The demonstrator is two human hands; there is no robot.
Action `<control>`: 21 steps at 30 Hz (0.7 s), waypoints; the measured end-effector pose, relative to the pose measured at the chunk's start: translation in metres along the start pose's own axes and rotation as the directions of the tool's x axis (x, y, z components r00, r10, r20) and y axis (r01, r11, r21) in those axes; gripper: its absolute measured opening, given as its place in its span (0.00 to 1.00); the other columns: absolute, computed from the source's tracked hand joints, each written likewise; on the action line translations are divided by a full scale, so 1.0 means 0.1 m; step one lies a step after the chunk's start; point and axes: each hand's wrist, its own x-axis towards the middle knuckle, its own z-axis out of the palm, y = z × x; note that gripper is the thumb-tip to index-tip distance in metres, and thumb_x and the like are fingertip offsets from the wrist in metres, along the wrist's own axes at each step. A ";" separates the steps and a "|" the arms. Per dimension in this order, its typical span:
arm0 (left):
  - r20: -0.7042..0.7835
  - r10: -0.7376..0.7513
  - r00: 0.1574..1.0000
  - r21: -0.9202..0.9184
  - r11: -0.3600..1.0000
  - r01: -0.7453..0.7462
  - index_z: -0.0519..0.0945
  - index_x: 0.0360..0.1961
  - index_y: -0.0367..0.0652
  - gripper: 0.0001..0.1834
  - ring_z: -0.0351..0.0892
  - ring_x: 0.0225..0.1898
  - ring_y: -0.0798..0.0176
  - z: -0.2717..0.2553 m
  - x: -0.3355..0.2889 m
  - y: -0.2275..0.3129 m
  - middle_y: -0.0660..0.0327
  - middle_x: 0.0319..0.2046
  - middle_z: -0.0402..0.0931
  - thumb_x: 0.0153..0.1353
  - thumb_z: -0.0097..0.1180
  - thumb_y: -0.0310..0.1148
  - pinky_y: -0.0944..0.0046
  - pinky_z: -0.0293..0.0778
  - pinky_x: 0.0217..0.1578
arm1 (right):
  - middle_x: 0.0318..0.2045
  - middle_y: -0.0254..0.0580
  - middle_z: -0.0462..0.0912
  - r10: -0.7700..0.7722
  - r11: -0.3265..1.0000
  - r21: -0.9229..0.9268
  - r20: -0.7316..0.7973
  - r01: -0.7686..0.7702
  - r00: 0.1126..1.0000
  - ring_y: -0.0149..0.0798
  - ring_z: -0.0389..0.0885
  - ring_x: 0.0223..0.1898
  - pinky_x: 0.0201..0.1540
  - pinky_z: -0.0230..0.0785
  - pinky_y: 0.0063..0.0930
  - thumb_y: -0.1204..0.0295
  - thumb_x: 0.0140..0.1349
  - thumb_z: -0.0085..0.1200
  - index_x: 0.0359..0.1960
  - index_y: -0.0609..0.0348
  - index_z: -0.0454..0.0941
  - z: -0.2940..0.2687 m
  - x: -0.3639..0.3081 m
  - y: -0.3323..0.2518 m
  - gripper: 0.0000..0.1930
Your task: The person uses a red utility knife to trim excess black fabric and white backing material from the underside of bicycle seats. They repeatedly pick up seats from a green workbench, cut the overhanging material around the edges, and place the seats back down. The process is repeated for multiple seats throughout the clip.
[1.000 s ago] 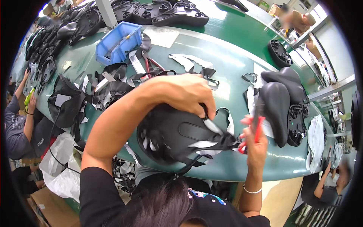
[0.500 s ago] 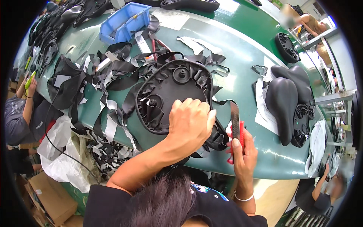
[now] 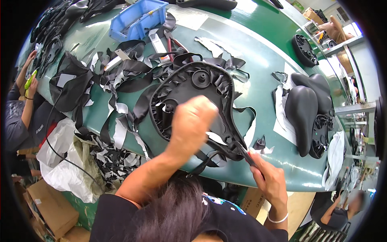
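A black bicycle saddle (image 3: 188,101) lies underside up on the table, its cover edge gathered in folds along the rim. My left hand (image 3: 192,121), smeared by motion, is a closed fist over the saddle's middle; what its fingers hold is hidden. Beside that fist shows a pale strip of cover material (image 3: 217,138). My right hand (image 3: 269,175) grips a utility knife (image 3: 246,156), with the blade at the saddle's narrow nose. Most of the knife's handle is covered by my fingers. A loose trimmed strip (image 3: 250,129) curls to the right of the nose.
Black and white offcuts (image 3: 121,82) spread left of the saddle, with red-handled pliers (image 3: 170,46) and a blue bin (image 3: 139,20) behind. Finished saddles (image 3: 301,117) lie at right. A white bag (image 3: 60,161) hangs by the table's left front edge. Co-workers are at both sides.
The knife has come down from upright beside the saddle to its nose. My left fist has shifted slightly left, uncovering the nose, and a small offcut now lies to the right.
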 end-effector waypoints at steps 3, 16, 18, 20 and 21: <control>0.330 0.428 0.841 -0.016 0.894 -0.448 0.74 0.23 0.39 0.16 0.65 0.19 0.73 0.00 -0.17 -0.01 0.68 0.17 0.66 0.65 0.50 0.38 0.66 0.64 0.21 | 0.32 0.44 0.83 0.174 0.941 0.312 -0.109 -0.133 0.979 0.34 0.78 0.23 0.26 0.69 0.26 0.76 0.58 0.57 0.57 0.57 0.73 0.09 -0.03 0.07 0.23; 0.100 -0.144 0.984 0.563 0.824 0.063 0.75 0.48 0.35 0.18 0.75 0.37 0.65 -0.91 0.12 0.26 0.57 0.34 0.78 0.66 0.49 0.40 0.64 0.71 0.40 | 0.40 0.47 0.82 0.396 0.615 0.771 -0.123 -0.164 0.910 0.33 0.81 0.32 0.34 0.73 0.23 0.72 0.65 0.49 0.54 0.64 0.68 0.46 0.32 -0.26 0.17; 0.328 -0.324 0.888 0.785 0.616 -0.065 0.77 0.47 0.36 0.20 0.76 0.38 0.59 -0.94 0.39 0.55 0.54 0.34 0.79 0.67 0.47 0.43 0.61 0.70 0.41 | 0.44 0.45 0.80 0.435 0.621 0.782 -0.292 -0.049 0.851 0.27 0.78 0.30 0.29 0.70 0.18 0.73 0.67 0.46 0.56 0.64 0.63 0.44 0.41 -0.11 0.18; 0.578 -0.047 0.815 0.761 0.392 -0.517 0.80 0.44 0.41 0.16 0.74 0.38 0.51 -0.89 0.50 0.48 0.56 0.34 0.79 0.62 0.53 0.41 0.57 0.67 0.44 | 0.46 0.45 0.79 0.470 0.606 0.789 -0.257 -0.097 0.845 0.28 0.78 0.30 0.28 0.71 0.19 0.73 0.67 0.46 0.56 0.65 0.61 0.51 0.52 -0.17 0.18; 0.609 0.113 0.785 0.717 0.344 -0.606 0.80 0.40 0.42 0.14 0.74 0.37 0.52 -0.79 0.55 0.42 0.56 0.32 0.77 0.61 0.55 0.40 0.58 0.67 0.43 | 0.45 0.45 0.80 0.422 0.613 0.785 -0.225 -0.093 0.878 0.27 0.77 0.31 0.28 0.72 0.20 0.72 0.67 0.46 0.56 0.65 0.62 0.60 0.53 -0.12 0.18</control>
